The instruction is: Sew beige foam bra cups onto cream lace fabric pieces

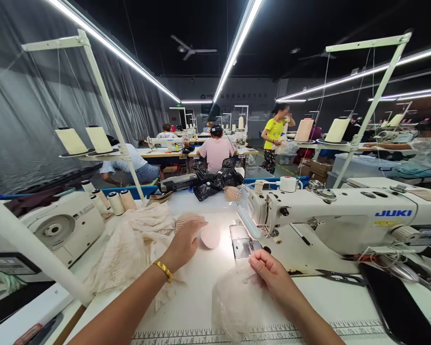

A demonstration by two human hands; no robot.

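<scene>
In the right hand [269,270], pinched between thumb and fingers by the upper edge: sheer beige fabric [235,299], grip closed together on it. From there, spread downward to the front part of the white counter [197,299], with the lower end over the measuring scale [179,336]. At the right hand's fingertips also, very near, the metal plate [242,247] of the sewing machine [345,211].

Further left, the left hand [185,244], with a gold bracelet [163,270] at the wrist, palm turned down, over a striped beige piece [188,218] and just beside a rounded pink piece [211,237]. Cannot tell about this grip, clamped on something or only resting, because of the hidden fingertips.

Left of this hand, a loose heap of cream lace [129,244]; behind the heap, several thread cones [115,203]. On the right side, black scissors [341,277] beside a dark phone [395,297]. Behind the counter, black plastic bags [217,182].
</scene>
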